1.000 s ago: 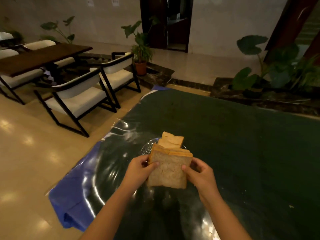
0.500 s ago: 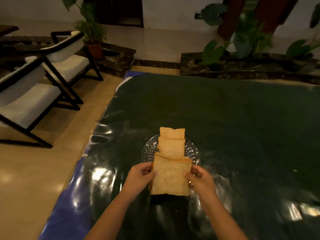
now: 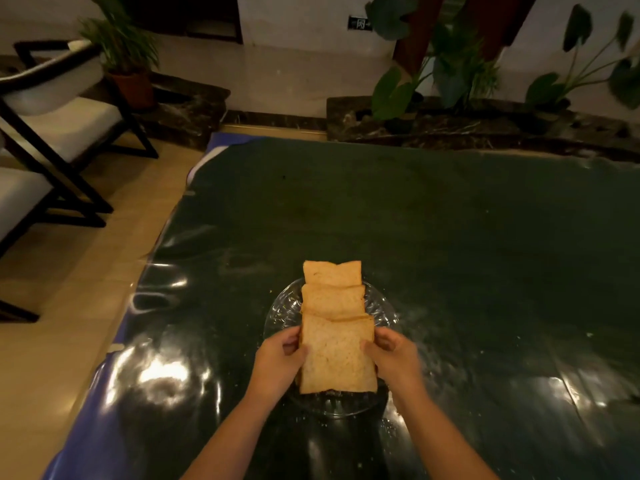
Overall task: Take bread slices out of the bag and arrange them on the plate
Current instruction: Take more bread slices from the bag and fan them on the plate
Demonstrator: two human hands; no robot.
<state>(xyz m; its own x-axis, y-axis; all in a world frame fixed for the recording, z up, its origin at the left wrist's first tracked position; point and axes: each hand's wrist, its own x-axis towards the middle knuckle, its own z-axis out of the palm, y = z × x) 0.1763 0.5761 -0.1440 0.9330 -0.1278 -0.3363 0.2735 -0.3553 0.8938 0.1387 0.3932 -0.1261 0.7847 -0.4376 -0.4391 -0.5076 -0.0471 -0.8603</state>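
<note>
A clear glass plate (image 3: 382, 308) sits on the dark green table near its front left part. Two bread slices lie on it in a row, the far slice (image 3: 332, 273) and the middle slice (image 3: 333, 301), each overlapping the one behind. A third, nearest slice (image 3: 337, 356) rests low over the plate's front half. My left hand (image 3: 278, 360) grips its left edge and my right hand (image 3: 393, 355) grips its right edge. No bread bag is in view.
The table (image 3: 450, 220) carries a shiny plastic cover with a blue edge (image 3: 86, 410) at the left. Dark-framed chairs with white cushions (image 3: 59, 133) stand on the tiled floor to the left. Potted plants (image 3: 446, 64) line the far side.
My view has tilted down toward the table. Both hands have lowered the nearest slice from an upright hold to lie flatter over the plate's front, overlapping the middle slice.
</note>
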